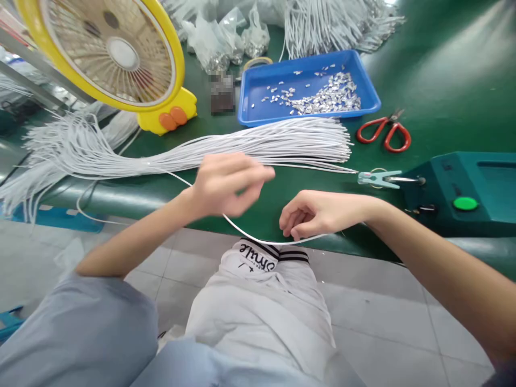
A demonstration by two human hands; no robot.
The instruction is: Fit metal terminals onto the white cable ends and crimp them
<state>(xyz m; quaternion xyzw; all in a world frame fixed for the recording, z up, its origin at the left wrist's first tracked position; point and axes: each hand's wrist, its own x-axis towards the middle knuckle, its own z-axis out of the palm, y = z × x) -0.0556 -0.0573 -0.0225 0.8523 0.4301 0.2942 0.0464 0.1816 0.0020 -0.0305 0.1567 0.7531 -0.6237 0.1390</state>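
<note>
My left hand (231, 184) hovers over the front of the bench, its fingers bent and blurred by motion; I cannot make out anything in them. Lower and to the right, my right hand (312, 214) has its fingers curled in towards the thumb, and what they hold, if anything, is hidden. A single white wire (258, 239) passes under my left hand, sags over the bench edge and runs beneath my right hand. Behind my left hand lies a long bundle of white wires (282, 141), its cut ends to the right.
A blue tray (246, 102) holds small metal terminals. Red-handled snips (397, 134) lie right of it. A green machine (451, 188) with a pale clip (379, 178) stands at right. A yellow fan (167, 115), plastic bags (209, 43) and more wires (322, 24) are farther back.
</note>
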